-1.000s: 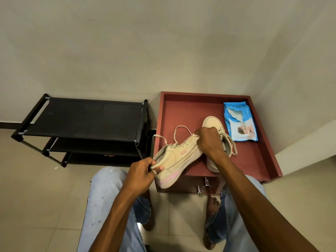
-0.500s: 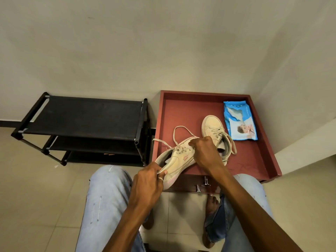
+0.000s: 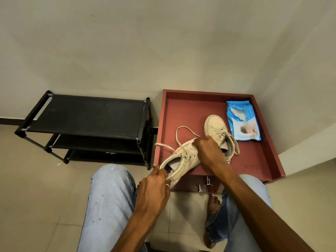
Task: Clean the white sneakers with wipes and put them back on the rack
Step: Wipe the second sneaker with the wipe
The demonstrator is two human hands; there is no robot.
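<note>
A cream-white sneaker (image 3: 183,160) with loose laces is held over the front-left corner of the red tray-top table (image 3: 181,110), its opening facing up. My left hand (image 3: 156,186) pinches the heel collar. My right hand (image 3: 209,151) curls over its toe end; a paler white patch shows under the fingertips, and I cannot tell whether it is a wipe. The second sneaker (image 3: 214,126) lies on the table behind my right hand, toe pointing away. A blue pack of wipes (image 3: 242,122) lies at the table's back right.
A black three-tier shoe rack (image 3: 91,113) stands to the left of the table against the wall. My knees in light jeans fill the foreground, with tiled floor between them. A wall corner closes in the table's right side.
The held sneaker has turned from lying on its side to opening-up and come slightly toward me. My right hand stayed on the toe end, and my left hand kept the heel.
</note>
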